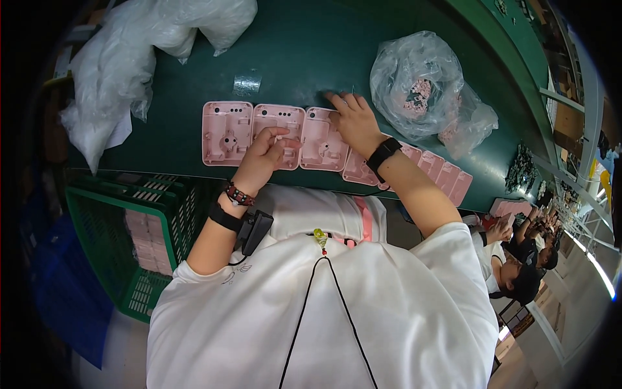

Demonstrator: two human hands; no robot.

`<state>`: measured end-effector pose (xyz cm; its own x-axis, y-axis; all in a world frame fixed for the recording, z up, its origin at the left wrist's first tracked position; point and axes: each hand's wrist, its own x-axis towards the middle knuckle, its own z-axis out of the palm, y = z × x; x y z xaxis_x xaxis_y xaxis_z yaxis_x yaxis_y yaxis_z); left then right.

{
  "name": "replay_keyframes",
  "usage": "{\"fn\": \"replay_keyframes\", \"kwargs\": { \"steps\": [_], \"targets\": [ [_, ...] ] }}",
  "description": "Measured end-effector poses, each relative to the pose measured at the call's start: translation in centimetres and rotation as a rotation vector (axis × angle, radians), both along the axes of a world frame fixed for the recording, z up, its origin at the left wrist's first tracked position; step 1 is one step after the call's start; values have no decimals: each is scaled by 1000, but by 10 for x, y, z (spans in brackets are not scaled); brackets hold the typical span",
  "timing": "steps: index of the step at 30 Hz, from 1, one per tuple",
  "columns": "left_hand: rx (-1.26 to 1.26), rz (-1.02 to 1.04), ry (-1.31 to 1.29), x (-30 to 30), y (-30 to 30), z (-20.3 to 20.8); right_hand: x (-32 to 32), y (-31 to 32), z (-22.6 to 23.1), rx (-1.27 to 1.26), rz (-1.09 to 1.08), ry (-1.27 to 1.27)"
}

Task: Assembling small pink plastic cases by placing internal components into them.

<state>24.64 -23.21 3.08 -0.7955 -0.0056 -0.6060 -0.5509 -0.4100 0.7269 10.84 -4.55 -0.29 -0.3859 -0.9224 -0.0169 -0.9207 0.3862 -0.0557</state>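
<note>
A row of pink plastic housings lies along the near edge of the green table, open side up. Over the second pink housing (278, 113), my left hand (262, 155) is closed in a pinch; whatever is between its fingertips is too small to make out. My right hand (355, 123) reaches over the far right corner of the third pink housing (314, 152), its fingers apart and their tips near the tabletop. The leftmost pink housing (217, 129) sits untouched beside my left hand, with a round fitting inside. More housings continue under and past my right forearm.
A clear plastic bag (414, 61) with small pink parts lies beyond my right hand. Large filled plastic bags (123, 58) stand at far left. A green crate (172, 236) holding pink pieces is at my left. Other people (518, 266) work farther right along the table.
</note>
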Motion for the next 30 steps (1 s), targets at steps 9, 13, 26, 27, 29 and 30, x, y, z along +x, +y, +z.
{"fn": "replay_keyframes", "kwargs": {
  "steps": [9,13,26,27,29,30],
  "targets": [
    [-320,-300,322,16,-2,-17,50,-18,55,-411,-297,-380],
    [60,-232,139,12,-8,-2,66,-32,68,-593,-300,-545],
    [-40,-223,-24,24,-7,3,78,-47,63,-470,-157,-358],
    [-36,-246,-37,24,-8,4,77,-47,63,-427,-123,-316],
    [-31,-291,-60,24,-10,6,73,-49,61,-385,-79,-275],
    [-32,-282,-61,26,-11,5,71,-51,57,-390,-98,-299]
  ]
}}
